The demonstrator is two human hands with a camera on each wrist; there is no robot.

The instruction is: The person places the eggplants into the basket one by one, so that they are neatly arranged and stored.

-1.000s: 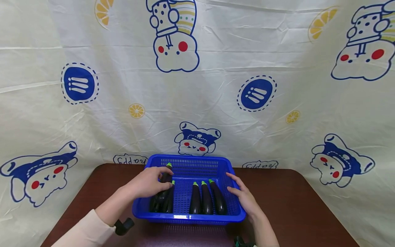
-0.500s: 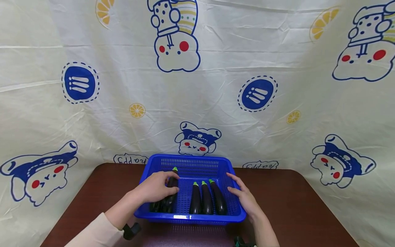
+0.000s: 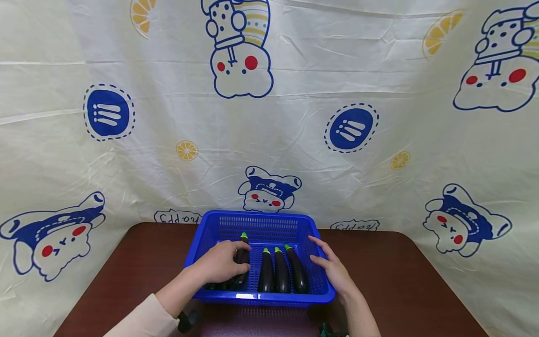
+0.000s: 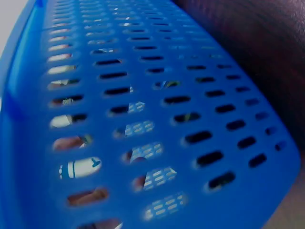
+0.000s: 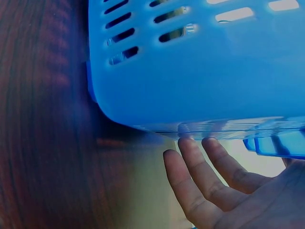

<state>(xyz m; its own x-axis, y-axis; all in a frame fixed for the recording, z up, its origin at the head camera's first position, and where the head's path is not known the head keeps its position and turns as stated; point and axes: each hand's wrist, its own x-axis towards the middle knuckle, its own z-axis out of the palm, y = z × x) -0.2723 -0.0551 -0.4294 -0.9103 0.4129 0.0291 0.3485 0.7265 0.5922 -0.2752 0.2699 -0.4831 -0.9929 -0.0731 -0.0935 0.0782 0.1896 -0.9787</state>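
Observation:
A blue plastic basket (image 3: 294, 299) with slotted walls stands on the table. Inside it, my left hand (image 3: 222, 262) grips a dark purple eggplant (image 3: 242, 256) with a green stem end. Beneath that hand lie other dark eggplants (image 3: 219, 285), mostly hidden. Three more eggplants lie side by side to the right: one (image 3: 266, 276), a middle one (image 3: 282, 276) and one leaning slightly left (image 3: 298, 274). At the basket's right side my right hand (image 3: 334, 270) touches the wall with fairly straight fingers. The left wrist view holds only the basket's slotted wall (image 4: 143, 109).
A dark brown wooden table (image 3: 387, 281) extends to both sides of the basket. Right behind it hangs a pale cloth (image 3: 294, 117) printed with cartoon figures and orange slices.
My left hand has moved right and a little toward me inside the basket, bringing the eggplant closer to the other three. The right hand and the basket have stayed put.

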